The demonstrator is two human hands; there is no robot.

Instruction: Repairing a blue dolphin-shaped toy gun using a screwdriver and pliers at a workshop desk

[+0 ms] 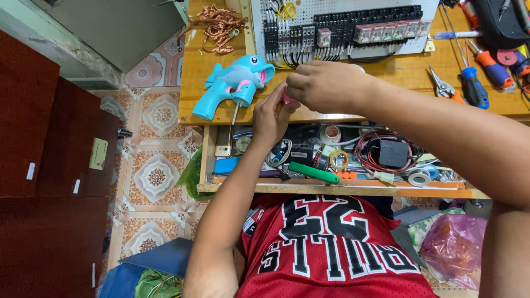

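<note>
My left hand [271,114] and my right hand [322,84] meet over the front edge of the wooden workbench [199,72]. Between their fingertips sits a small pink part [286,98], pinched from both sides and mostly hidden. Just left of the hands lies a light blue dolphin-shaped toy gun [234,80] with pink trim, on its side on the bench. Neither hand touches the toy.
A white pegboard with black relays and wiring [342,27] stands behind the hands. Copper wire scraps [218,25] lie at back left. Screwdrivers [475,85] and pliers [444,88] lie to the right. A cluttered open drawer [342,160] sits below the bench edge.
</note>
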